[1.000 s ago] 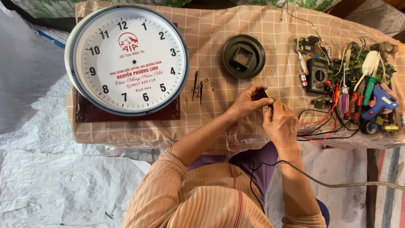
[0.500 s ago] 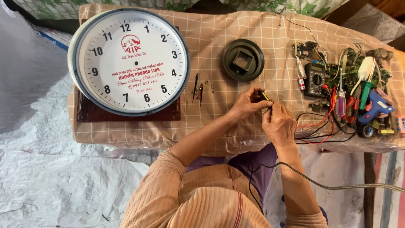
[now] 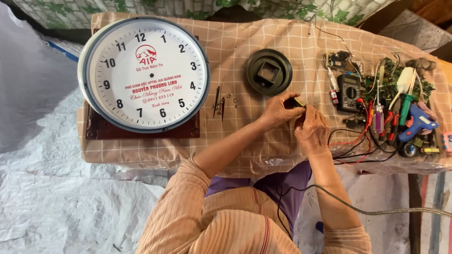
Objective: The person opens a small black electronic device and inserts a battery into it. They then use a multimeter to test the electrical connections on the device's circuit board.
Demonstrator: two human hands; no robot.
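Observation:
My left hand (image 3: 278, 109) and my right hand (image 3: 311, 128) meet over the checked cloth (image 3: 282, 42), both closed around a small black and yellow part (image 3: 298, 101) held between the fingertips. Most of the part is hidden by my fingers. A black round plastic housing with a square hole (image 3: 269, 72) lies just beyond my hands. To the left, loose black clock hands (image 3: 219, 100) and small rings lie on the cloth, beside a big white round clock face (image 3: 145, 73) without hands.
At the right sits a clutter of tools: a black multimeter (image 3: 349, 91), a blue glue gun (image 3: 416, 122), screwdrivers, circuit boards, red and black wires. A grey cable (image 3: 372, 211) runs across my lap. White plastic sheeting (image 3: 52, 188) covers the floor on the left.
My hands stay together on the small part, with only slight finger movement. The view has shifted a little.

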